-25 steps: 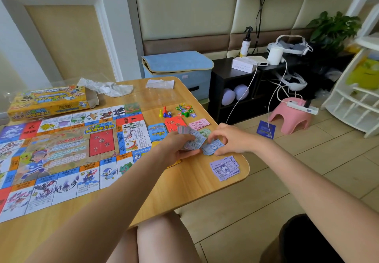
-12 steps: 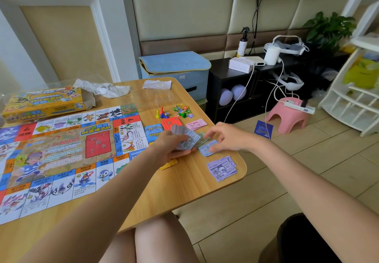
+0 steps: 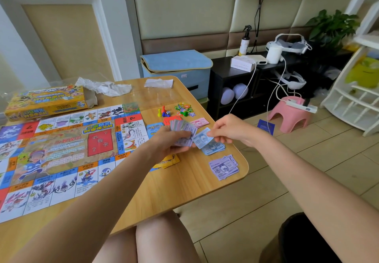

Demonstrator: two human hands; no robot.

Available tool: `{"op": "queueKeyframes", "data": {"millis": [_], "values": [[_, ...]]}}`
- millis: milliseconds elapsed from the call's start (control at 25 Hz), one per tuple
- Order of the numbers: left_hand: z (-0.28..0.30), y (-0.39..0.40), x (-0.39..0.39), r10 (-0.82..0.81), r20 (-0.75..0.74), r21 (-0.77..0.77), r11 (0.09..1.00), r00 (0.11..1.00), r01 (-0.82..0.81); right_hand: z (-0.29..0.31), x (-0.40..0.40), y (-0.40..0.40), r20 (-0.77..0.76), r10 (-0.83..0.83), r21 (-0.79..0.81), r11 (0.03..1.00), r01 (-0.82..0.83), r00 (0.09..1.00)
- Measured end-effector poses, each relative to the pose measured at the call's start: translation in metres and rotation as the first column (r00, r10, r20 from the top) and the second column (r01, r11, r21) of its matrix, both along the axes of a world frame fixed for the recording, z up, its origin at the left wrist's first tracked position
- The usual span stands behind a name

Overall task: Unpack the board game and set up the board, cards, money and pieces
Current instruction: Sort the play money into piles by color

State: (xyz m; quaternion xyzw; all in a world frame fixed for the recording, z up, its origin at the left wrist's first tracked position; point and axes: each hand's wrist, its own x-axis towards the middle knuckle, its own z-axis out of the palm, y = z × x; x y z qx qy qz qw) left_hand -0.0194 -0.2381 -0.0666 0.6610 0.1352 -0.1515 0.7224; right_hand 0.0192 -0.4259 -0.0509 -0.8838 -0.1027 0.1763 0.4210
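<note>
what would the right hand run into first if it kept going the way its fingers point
The right hand points left, pinching a blue note. Straight on it would likely first meet the fan of notes held in the left hand, though depth is unclear.

From my feed I see beige padded wall panels over a brown band, and a tan tiled floor. A blue fabric storage box sits beside a black low cabinet (cables trailing down it). A pink stool, a white shelf unit and a green plant stand to the right.
</note>
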Motion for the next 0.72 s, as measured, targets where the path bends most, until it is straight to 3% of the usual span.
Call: {"op": "queueKeyframes", "data": {"millis": [200,280,440,560,720], "values": [[-0.006,-0.005,0.002,0.076,-0.108,0.056,0.996,0.991,-0.07,-0.015,-0.008,-0.01,0.065,-0.009,-0.394,0.918,0.034,0.998],[-0.007,-0.007,0.005,0.102,-0.125,0.048,0.994,0.987,-0.097,-0.016,-0.006,-0.01,0.088,-0.003,-0.395,0.918,0.038,0.996],[-0.006,-0.011,0.011,0.13,-0.12,0.048,0.991,0.984,-0.125,-0.009,0.004,-0.006,0.232,-0.004,-0.235,0.97,0.06,0.973],[-0.005,-0.011,0.016,0.146,-0.114,0.055,0.989,0.983,-0.14,-0.016,0.009,0.004,0.268,0.2,-0.375,0.923,-0.09,0.943],[-0.006,-0.011,0.021,0.156,-0.073,0.038,0.987,0.985,-0.154,-0.026,0.017,0.009,0.261,0.23,-0.469,0.879,-0.085,0.938]]}}
